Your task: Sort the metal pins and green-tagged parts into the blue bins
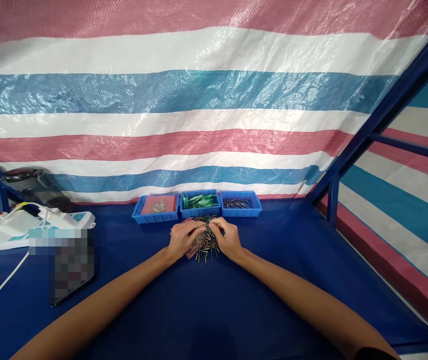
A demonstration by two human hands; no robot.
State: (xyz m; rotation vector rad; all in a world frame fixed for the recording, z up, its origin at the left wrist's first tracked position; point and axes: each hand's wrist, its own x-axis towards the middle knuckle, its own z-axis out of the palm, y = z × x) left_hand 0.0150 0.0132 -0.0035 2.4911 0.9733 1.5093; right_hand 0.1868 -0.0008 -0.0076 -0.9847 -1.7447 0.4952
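A loose pile of thin dark-and-brass metal pins (210,246) lies on the blue table, under and between my hands. My left hand (184,237) is closed in a pinch at the pile's left side, thumb and forefinger pointing inward. Facing it, my right hand (227,238) pinches at the upper right of the pile. What sits in either pinch is too small to make out. A pinkish clear plastic bag (195,247) lies partly beneath my left hand. Something greenish and see-through shows between the fingertips of both hands.
Three blue bins stand behind my hands: a left bin (155,218) with pink packaging, a middle bin (202,212) with green packets, and a right bin (242,213) with pins. Leftward are a power strip (82,220), a dark bottle (36,187) and a blurred-out device (72,265).
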